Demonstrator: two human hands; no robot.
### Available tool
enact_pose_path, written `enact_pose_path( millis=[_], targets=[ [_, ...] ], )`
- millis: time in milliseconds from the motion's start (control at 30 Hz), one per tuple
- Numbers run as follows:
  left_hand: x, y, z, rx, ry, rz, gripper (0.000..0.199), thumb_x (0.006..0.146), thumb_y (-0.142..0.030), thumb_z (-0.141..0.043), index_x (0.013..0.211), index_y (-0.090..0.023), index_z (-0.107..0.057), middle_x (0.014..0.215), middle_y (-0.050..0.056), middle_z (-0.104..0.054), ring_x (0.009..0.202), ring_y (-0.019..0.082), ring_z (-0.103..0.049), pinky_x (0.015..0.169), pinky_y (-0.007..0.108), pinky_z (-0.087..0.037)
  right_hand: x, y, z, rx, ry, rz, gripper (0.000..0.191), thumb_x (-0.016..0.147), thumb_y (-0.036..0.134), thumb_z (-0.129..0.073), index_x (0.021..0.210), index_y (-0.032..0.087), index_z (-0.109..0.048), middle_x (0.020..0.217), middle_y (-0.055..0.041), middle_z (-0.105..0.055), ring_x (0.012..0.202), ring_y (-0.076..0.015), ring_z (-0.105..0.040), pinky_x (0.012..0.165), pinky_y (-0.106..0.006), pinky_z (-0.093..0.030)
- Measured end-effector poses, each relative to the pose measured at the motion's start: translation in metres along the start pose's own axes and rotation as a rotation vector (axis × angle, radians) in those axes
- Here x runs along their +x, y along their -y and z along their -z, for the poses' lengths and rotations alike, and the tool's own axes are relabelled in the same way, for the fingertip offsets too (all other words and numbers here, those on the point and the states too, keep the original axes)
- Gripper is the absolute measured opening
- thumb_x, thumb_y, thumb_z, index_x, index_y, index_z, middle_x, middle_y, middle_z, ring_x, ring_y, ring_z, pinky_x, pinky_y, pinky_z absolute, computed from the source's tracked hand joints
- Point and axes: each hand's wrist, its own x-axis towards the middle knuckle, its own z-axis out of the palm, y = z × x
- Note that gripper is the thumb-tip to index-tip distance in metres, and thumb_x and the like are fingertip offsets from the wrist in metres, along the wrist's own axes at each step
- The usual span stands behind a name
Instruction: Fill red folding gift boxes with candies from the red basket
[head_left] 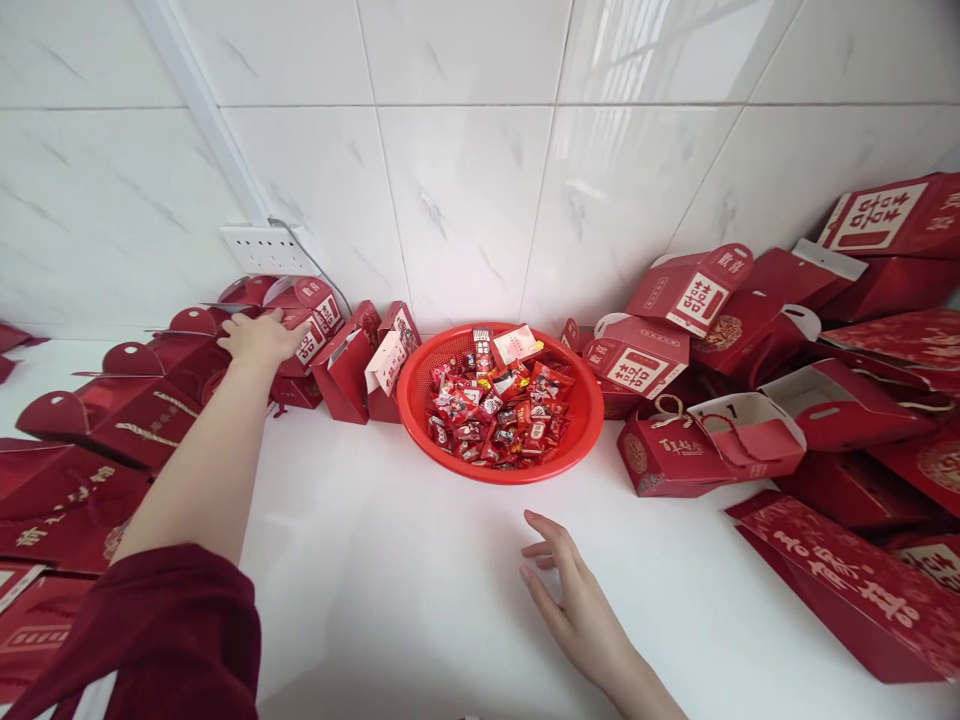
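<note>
My left hand [262, 338] reaches to the back left, its fingers spread over a small red box [315, 312] with white characters, among a group of closed red boxes. It rests on or just above them; contact is hard to judge. My right hand [564, 590] hovers over the white table, in front of the basket, fingers loosely apart and nothing in them. A red plastic basket [499, 474] stands in the middle against the wall, holding many wrapped candies [495, 420] and a pale pink packet [517, 344].
Red boxes [154, 425] line the left side. More are piled on the right, including an open box with a rope handle [709, 445] and a long one [847, 580]. A socket panel [268, 250] with a cable is on the tiled wall. Two upright boxes [346, 370] flank the basket's left.
</note>
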Motion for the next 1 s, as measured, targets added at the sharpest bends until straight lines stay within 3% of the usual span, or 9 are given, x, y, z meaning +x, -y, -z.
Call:
enact_pose_path(
  millis=[133, 300, 400, 500, 600, 700, 867, 1000],
  targets=[
    [0.004, 0.007, 0.017, -0.039, 0.020, -0.032, 0.099, 0.064, -0.067, -0.076, 0.139, -0.006, -0.053, 0.149, 0.027, -0.034, 0.131, 0.042, -0.029, 0.101, 0.075, -0.023, 0.000, -0.002, 0.000, -0.001, -0.013, -0.009, 0.046, 0.102, 0.034, -0.040, 0.147, 0.030, -0.033, 0.130, -0.0151, -0.053, 0.105, -0.0231, -0.066, 0.060, -0.029, -0.061],
    [0.003, 0.007, 0.050, -0.058, -0.044, -0.059, 0.098, 0.065, -0.067, -0.075, 0.142, -0.010, -0.051, 0.149, 0.025, -0.037, 0.130, 0.040, -0.032, 0.103, 0.072, -0.026, 0.000, -0.002, 0.000, -0.065, 0.018, 0.012, 0.047, 0.102, 0.031, -0.041, 0.147, 0.031, -0.031, 0.128, -0.0132, -0.056, 0.103, -0.0216, -0.067, 0.067, -0.030, -0.063],
    [-0.003, 0.003, 0.056, -0.010, -0.096, -0.111, 0.096, 0.069, -0.067, -0.072, 0.143, -0.010, -0.049, 0.149, 0.027, -0.035, 0.130, 0.041, -0.033, 0.101, 0.072, -0.028, -0.001, -0.002, -0.001, -0.081, 0.017, 0.021, 0.046, 0.102, 0.030, -0.041, 0.147, 0.032, -0.031, 0.127, -0.0121, -0.058, 0.103, -0.0210, -0.067, 0.073, -0.031, -0.063],
    [-0.010, 0.003, 0.042, 0.053, -0.105, -0.159, 0.096, 0.072, -0.067, -0.070, 0.145, -0.009, -0.046, 0.151, 0.028, -0.031, 0.130, 0.040, -0.030, 0.102, 0.073, -0.024, -0.001, -0.001, -0.001, -0.095, 0.018, 0.030, 0.046, 0.102, 0.030, -0.041, 0.147, 0.031, -0.032, 0.126, -0.0118, -0.059, 0.103, -0.0211, -0.067, 0.077, -0.033, -0.063],
    [-0.014, 0.010, 0.017, 0.069, -0.041, -0.167, 0.097, 0.074, -0.068, -0.068, 0.146, -0.008, -0.045, 0.151, 0.029, -0.030, 0.131, 0.040, -0.028, 0.102, 0.073, -0.022, -0.001, 0.000, 0.001, -0.106, 0.016, 0.036, 0.046, 0.102, 0.030, -0.041, 0.147, 0.030, -0.032, 0.125, -0.0123, -0.059, 0.103, -0.0213, -0.068, 0.077, -0.033, -0.063],
    [-0.012, 0.021, 0.000, 0.054, -0.009, -0.130, 0.096, 0.077, -0.069, -0.064, 0.146, -0.006, -0.044, 0.149, 0.030, -0.032, 0.129, 0.041, -0.030, 0.100, 0.071, -0.027, 0.000, 0.001, 0.002, -0.114, 0.007, 0.047, 0.045, 0.102, 0.029, -0.041, 0.146, 0.030, -0.032, 0.124, -0.0122, -0.059, 0.103, -0.0213, -0.068, 0.077, -0.032, -0.063],
    [-0.005, 0.028, -0.003, 0.047, 0.015, -0.114, 0.099, 0.072, -0.069, -0.070, 0.145, -0.006, -0.045, 0.148, 0.028, -0.034, 0.128, 0.041, -0.032, 0.102, 0.066, -0.029, 0.000, 0.003, 0.003, -0.129, 0.001, 0.054, 0.044, 0.102, 0.029, -0.041, 0.145, 0.030, -0.033, 0.125, -0.0120, -0.060, 0.102, -0.0210, -0.068, 0.084, -0.035, -0.062],
    [-0.003, 0.022, -0.008, 0.046, -0.035, -0.089, 0.094, 0.078, -0.068, -0.064, 0.138, 0.002, -0.050, 0.147, 0.032, -0.033, 0.129, 0.043, -0.027, 0.100, 0.067, -0.028, 0.000, 0.003, 0.003, -0.140, -0.002, 0.064, 0.043, 0.102, 0.029, -0.041, 0.145, 0.029, -0.035, 0.124, -0.0124, -0.060, 0.101, -0.0221, -0.069, 0.082, -0.037, -0.062]
  ],
)
